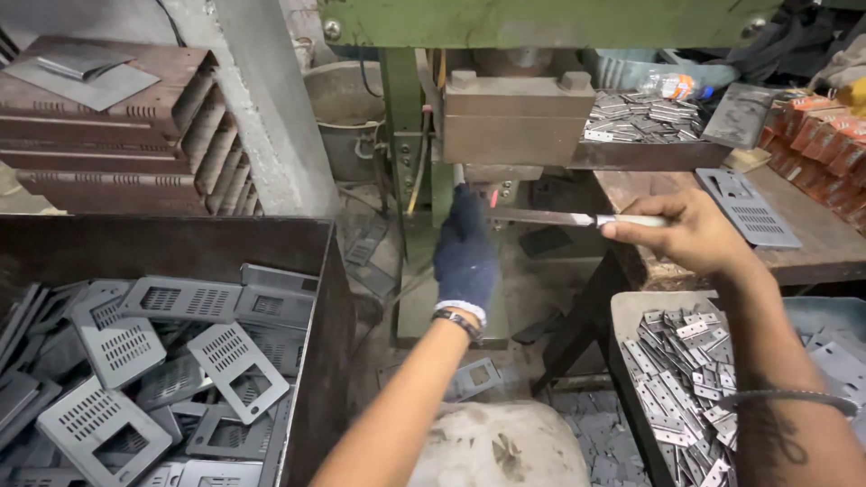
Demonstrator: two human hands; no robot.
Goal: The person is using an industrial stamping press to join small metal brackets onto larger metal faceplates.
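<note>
Fingers (631, 227) around white-handled tool (577, 218)

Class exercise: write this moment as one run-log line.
left hand: gloved, at press die | right hand: holds thin tool toward die | perforated plates in bin, left

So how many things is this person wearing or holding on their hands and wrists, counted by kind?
Blue glove: 1, on the left hand
Dark wrist strap: 1, on the left wrist
Thin bangle: 1, on the right wrist
Long flat tool: 1, white handle gripped in the bare right hand
Total: 4
</note>
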